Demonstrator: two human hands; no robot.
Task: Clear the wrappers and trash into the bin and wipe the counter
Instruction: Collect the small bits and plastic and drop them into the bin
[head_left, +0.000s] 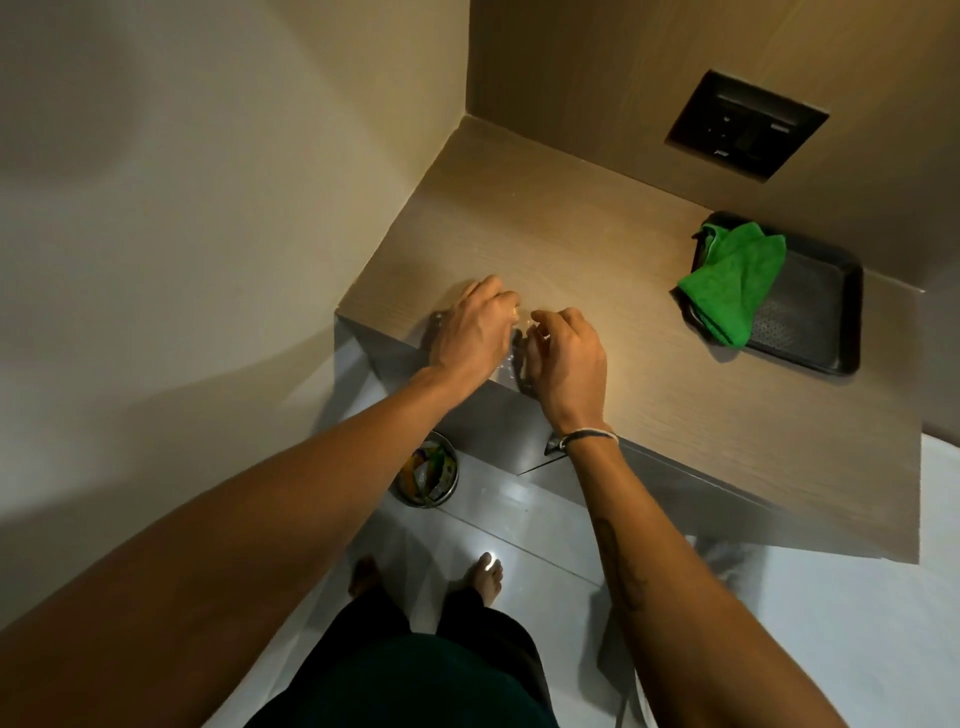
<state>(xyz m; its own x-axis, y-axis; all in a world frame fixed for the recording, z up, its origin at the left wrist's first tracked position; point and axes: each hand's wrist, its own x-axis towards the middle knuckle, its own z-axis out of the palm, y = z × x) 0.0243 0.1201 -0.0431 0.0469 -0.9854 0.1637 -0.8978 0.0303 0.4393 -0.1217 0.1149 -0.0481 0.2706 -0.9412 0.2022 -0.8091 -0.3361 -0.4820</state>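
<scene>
Both of my hands are over the front left corner of the wooden counter (597, 249). A clear, crinkled plastic wrapper (511, 366) lies between and under them, mostly hidden. My left hand (472, 332) curls over its left side and my right hand (563, 358) closes on its right side. On the floor below the counter edge stands a small round metal bin (451, 486) with colourful wrappers inside. A green cloth (732, 280) lies folded over the left end of a black tray (826, 317) at the right of the counter.
A cream wall runs along the counter's left side. A dark socket panel (745, 124) is set in the wooden back wall. My bare feet (485, 574) stand on the pale glossy floor in front of the counter.
</scene>
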